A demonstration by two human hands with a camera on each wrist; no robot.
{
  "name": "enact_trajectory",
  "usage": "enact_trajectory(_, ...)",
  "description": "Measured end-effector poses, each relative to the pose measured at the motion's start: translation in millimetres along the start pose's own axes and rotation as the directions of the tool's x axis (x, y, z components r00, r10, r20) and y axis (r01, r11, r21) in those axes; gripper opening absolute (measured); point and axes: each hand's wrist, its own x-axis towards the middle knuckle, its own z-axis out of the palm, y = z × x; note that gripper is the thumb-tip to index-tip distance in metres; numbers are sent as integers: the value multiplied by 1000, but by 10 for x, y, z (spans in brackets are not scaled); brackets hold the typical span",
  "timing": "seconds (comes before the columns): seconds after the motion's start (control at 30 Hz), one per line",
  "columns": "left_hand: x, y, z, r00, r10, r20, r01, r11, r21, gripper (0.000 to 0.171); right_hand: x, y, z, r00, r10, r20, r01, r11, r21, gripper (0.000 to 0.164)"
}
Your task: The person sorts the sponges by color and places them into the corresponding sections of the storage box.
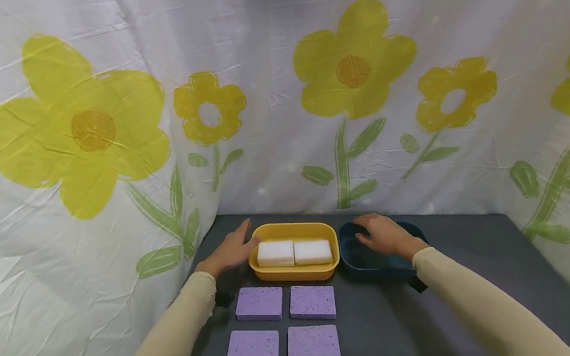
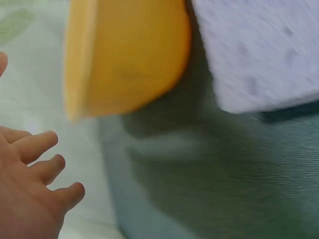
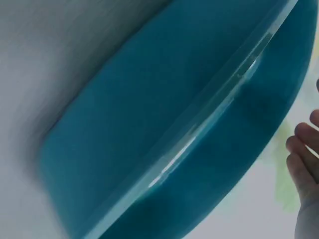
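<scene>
Hands (image 1: 229, 252) unclenched, nr 2 trays (image 1: 294, 274)

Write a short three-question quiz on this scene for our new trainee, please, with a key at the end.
1. How many purple sponges lie on the table?

2. Which hand is nearer the blue tray?
A) left
B) right
C) both equally near

3. True or false: the white sponges lie in the blue tray.

Key:
1. Four.
2. B, the right hand.
3. False; the two white sponges lie side by side in the yellow tray.
</scene>
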Motion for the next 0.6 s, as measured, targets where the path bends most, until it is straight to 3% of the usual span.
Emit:
enact_trajectory(0.17, -35, 326, -81, 993, 114, 22, -115, 990, 82, 91, -299, 370, -66, 996, 80, -29, -81, 997, -19, 46)
enact_trajectory(0.33, -121, 723, -69, 979, 187, 85, -200, 961, 191, 95, -557, 643, -120, 987, 151, -62, -153, 988, -35, 48)
enact_trajectory(0.43, -179, 916, -14, 960, 255, 116, -277, 929, 246, 92, -683, 758, -108, 975, 205, -87, -208, 978, -32, 51)
enact_trajectory(0.6, -269, 1165, 129, 909, 381, 169, -416, 860, 296, 86, -851, 880, 24, 947, 299, -119, -295, 954, 52, 55)
